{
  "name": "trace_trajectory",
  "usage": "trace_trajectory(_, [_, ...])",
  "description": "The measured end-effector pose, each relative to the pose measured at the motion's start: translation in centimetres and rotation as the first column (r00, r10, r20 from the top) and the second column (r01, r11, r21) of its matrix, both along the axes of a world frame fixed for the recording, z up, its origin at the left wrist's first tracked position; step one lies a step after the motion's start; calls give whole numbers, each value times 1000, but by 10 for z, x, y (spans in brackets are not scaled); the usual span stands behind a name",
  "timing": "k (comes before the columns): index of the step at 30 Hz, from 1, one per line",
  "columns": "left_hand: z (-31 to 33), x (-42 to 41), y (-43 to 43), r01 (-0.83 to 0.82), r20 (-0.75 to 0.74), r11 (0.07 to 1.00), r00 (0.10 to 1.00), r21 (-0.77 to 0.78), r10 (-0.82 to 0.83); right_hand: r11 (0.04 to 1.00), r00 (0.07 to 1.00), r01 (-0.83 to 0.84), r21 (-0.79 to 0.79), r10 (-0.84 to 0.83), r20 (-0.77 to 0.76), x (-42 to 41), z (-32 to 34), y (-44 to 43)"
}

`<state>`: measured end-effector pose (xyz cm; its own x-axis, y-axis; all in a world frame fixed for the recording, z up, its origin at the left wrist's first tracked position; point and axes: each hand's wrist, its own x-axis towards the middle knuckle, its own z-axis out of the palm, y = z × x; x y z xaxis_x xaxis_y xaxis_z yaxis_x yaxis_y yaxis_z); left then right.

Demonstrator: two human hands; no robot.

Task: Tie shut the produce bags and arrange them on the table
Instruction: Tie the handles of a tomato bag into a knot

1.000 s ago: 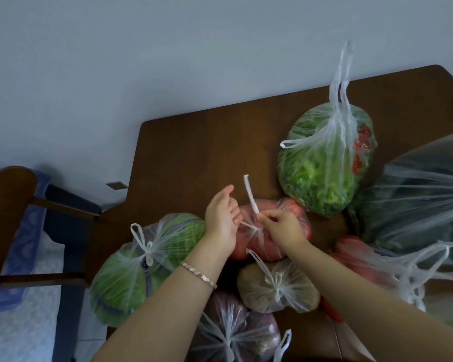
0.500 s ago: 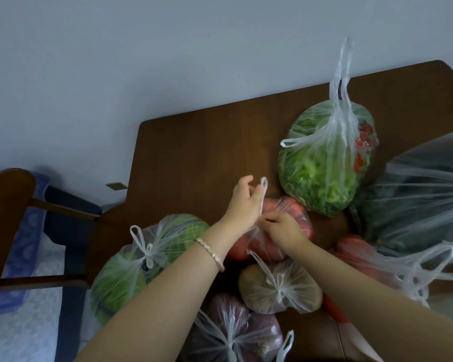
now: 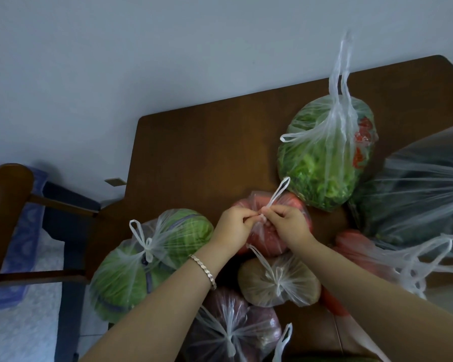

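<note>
The work looks roughly half done. At the middle of the dark brown wooden table sits the clear plastic bag of red round produce, and its knot is being made now. The left hand and the right hand meet on top of it, fingers curled tight and pinching the twisted handles. One thin white handle loop pokes up beyond the knuckles.

Three bags are already knotted:
- the clear bag of pale green cabbage, to the left of the red-produce bag
- the clear bag of tan round produce, just nearer than it and touching it
- the clear bag of purple-red bulbs, nearer again

Three appear to be left:
- the clear bag of leafy greens, beyond the red-produce bag and to its right, with handles standing loose
- the large clear bag of dark greens, far to its right
- a second clear bag of red produce, to its right, with slack handles; I cannot tell whether it is knotted

That makes seven bags in all. A stray white handle loop at the near edge may belong to an eighth. The bags crowd together, so arranging them appears not yet begun.
</note>
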<state>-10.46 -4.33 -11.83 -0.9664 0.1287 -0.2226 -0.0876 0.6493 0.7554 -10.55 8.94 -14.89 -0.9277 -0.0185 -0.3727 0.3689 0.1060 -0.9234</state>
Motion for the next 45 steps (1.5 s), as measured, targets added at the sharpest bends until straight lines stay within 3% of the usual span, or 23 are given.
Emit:
trace_trajectory(4, [-6,2,0,26,44,999,999,-35,-24,996,997,73,60,-72,-11,5,-2,-6])
trace_trajectory(12, [-12,4,3,-126,29,992,992,31,125,983,984,168,70,-172,47,-3,8,-8])
trace_trajectory(16, [-15,-1,-3,-212,167,971,967,111,192,981,990,-37,190,61,-124,9,14,-2])
trace_trajectory(20, [-15,-3,0,-249,201,963,953,102,225,829,872,-149,539,367,-323,13,18,4])
trace_trajectory(23, [-11,-3,-1,-195,180,976,968,92,176,734,834,-185,653,469,-290,11,18,-1])
trace_trajectory(26, [-9,-2,-3,-135,154,989,980,68,123,606,817,-288,741,559,-140,4,16,-3])
trace_trajectory(28, [-8,0,-3,-130,137,990,983,58,121,577,802,-328,748,589,-102,-1,20,-3])
trace_trajectory(33, [-9,2,-2,-159,116,983,982,86,149,632,814,-339,697,569,-120,-3,24,2])
trace_trajectory(36, [-9,5,-1,-195,100,974,978,113,184,722,861,-272,636,478,-174,0,24,1])
trace_trajectory(39, [-6,5,-1,-151,27,986,988,77,149,850,927,-194,490,322,-193,1,25,1])
trace_trajectory(45, [-1,6,-2,-53,-112,999,992,-1,52,953,970,-200,228,225,-91,-5,29,10])
